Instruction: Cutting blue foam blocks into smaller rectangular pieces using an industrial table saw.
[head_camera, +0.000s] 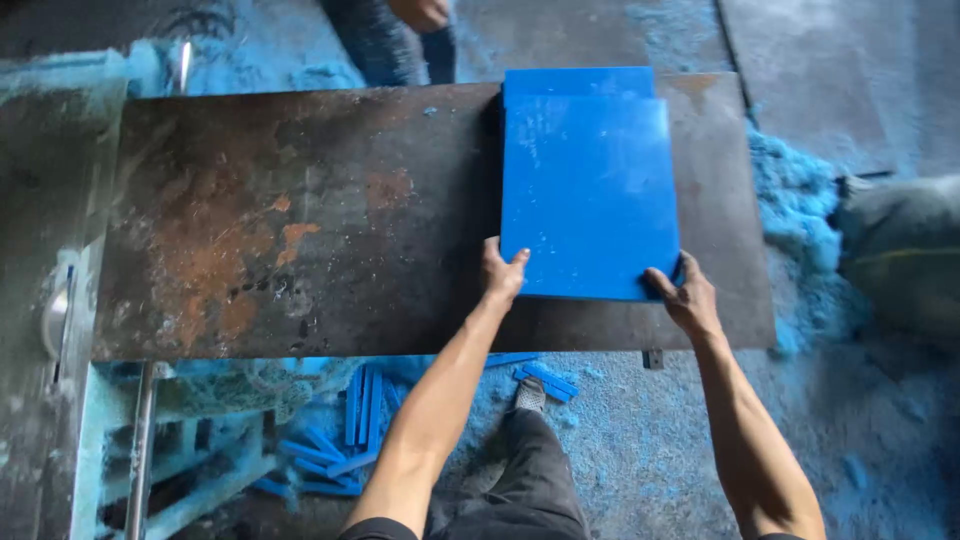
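A stack of flat blue plastic sheets (588, 180) lies on the right part of a rusty metal table (300, 220). The top sheet sits slightly offset from the one beneath it. My left hand (501, 272) grips the near left corner of the top sheet, thumb on its face. At the near right corner, my right hand (682, 293) holds the same sheet by its edge. Both forearms reach up from the bottom of the view.
Blue plastic shavings (800, 210) cover the floor right of the table. Several blue offcut strips (350, 430) lie on the floor under the near edge. Another person's hand and leg (405, 30) stand beyond the far edge. A grey sack (900, 250) sits at right.
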